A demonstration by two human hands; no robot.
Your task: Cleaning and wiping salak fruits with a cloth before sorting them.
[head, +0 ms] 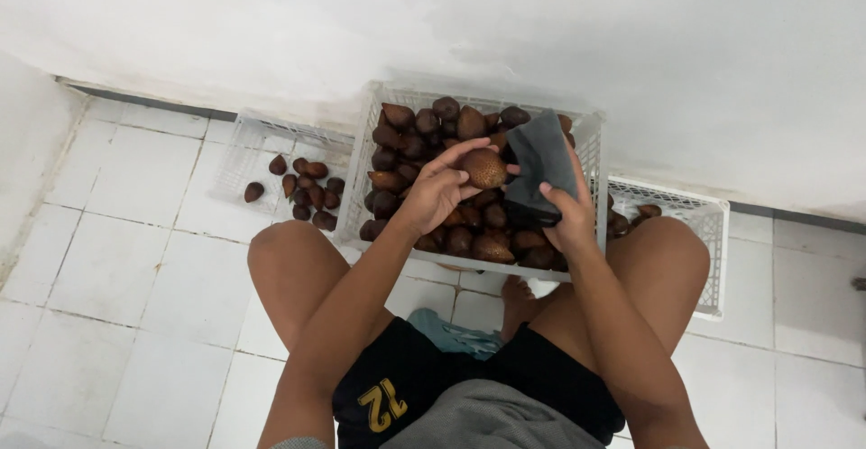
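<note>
My left hand [439, 187] holds one brown scaly fruit [486, 169] above a white plastic crate [588, 142] heaped with several of the same fruits. My right hand [568, 210] grips a dark grey cloth [542, 162] and presses it against the right side of the held fruit. Both hands hover over the middle of the crate, between my bare knees.
A second white crate [245, 147] at the left holds several fruits, one lying apart near its left side. A third white crate [708, 224] sits at the right behind my knee with a few fruits in it. White floor tiles surround me; a white wall rises behind the crates.
</note>
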